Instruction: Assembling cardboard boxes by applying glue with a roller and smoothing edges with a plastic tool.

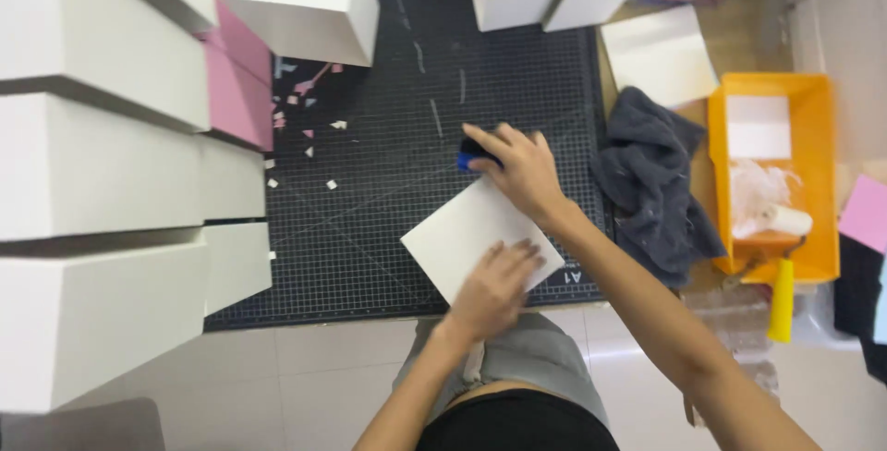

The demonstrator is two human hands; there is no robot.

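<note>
White boxes stacked at left, one white panel being pressed flat mid-frame.

Finished white boxes (pixel 102 183) filled the frame's left edge, pink scraps (pixel 305 100) lay on the black cutting mat (pixel 370 183), and the left hand (pixel 494 289) lay flat, fingers spread, on the white panel (pixel 462 234) at centre. The right hand (pixel 517 164), fingers closed around a blue tool (pixel 467 157), met the panel's upper edge; right of it sat a grey cloth (pixel 651 174) and an orange tray (pixel 818 174). Judging by this, smoothing was underway.

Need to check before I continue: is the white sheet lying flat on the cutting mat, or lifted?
Flat. The white sheet lies on the cutting mat, the left hand pressing its near corner down.
</note>
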